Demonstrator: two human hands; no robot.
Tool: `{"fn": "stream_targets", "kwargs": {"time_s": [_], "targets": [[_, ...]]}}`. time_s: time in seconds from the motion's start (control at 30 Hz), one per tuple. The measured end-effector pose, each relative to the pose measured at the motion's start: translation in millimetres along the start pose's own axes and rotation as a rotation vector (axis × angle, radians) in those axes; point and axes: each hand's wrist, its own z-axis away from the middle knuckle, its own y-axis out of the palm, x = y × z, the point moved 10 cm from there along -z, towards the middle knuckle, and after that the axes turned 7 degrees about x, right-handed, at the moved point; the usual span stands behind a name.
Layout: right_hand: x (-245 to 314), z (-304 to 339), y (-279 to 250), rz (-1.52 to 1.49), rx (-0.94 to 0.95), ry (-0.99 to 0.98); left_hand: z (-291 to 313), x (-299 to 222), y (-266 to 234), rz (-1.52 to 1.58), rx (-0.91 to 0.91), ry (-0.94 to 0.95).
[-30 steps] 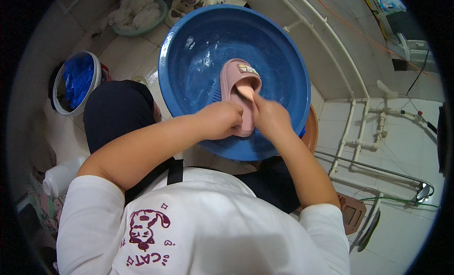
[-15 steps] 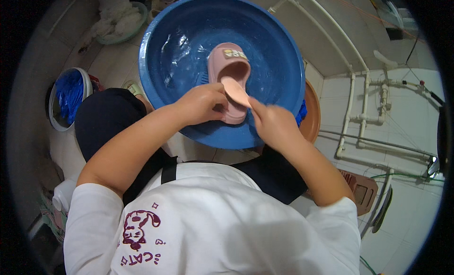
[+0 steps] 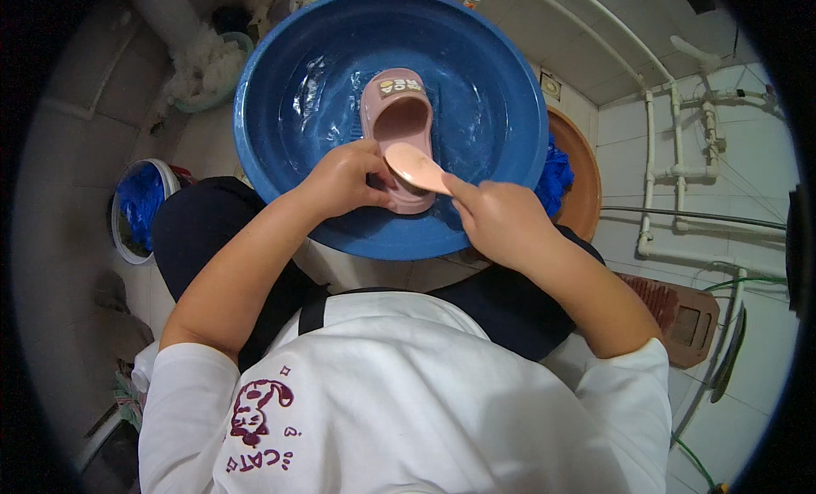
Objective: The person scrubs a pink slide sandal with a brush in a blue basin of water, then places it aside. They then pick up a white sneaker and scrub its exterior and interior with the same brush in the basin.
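Observation:
My left hand (image 3: 347, 178) grips the side of a pink slipper (image 3: 399, 87) near its heel, thumb over the edge. The slipper lies toe away from me, its heel end toward the near side of a big round blue basin (image 3: 484, 35). My right hand (image 3: 503, 219) is closed round the handle of a peach-coloured scrub brush (image 3: 412, 167). The brush's oval head rests over the slipper's heel, back side up; its underside is mostly hidden. Water glints in the basin.
To the right, an orange-brown basin (image 3: 585, 162) holds blue plastic (image 3: 554, 175). A white bucket (image 3: 172, 181) with a blue bag stands at left. A pale green basin (image 3: 240, 42) with whitish fluffy material is at the far left. White pipes (image 3: 650, 162) run along the right wall.
The brush head has shifted toward the slipper's heel and lies flatter. The view has moved a little; both hands keep their holds.

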Motion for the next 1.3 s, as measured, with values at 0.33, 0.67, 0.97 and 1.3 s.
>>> {"fn": "stream_targets", "kwargs": {"time_s": [0.33,0.67,0.97,1.3], "targets": [[-72.9,-29.5,3.3,-0.587,-0.135,-0.257,-8.6,2.1,-3.1,0.071,-0.019,-0.119],[-169.8,-43.9,11.9,-0.038,-0.194,0.451,-30.5,-58.2,36.3,-0.665,-0.138,-0.222],[-171.0,-87.5,66.7,-0.299,-0.017,0.359,20.6,23.5,-28.5,0.231,-0.481,-0.221],[-143.0,-53.6,-14.7,-0.974,-0.356,0.013,23.9,-29.2,-43.4,-0.303,-0.558,-0.023]]}}
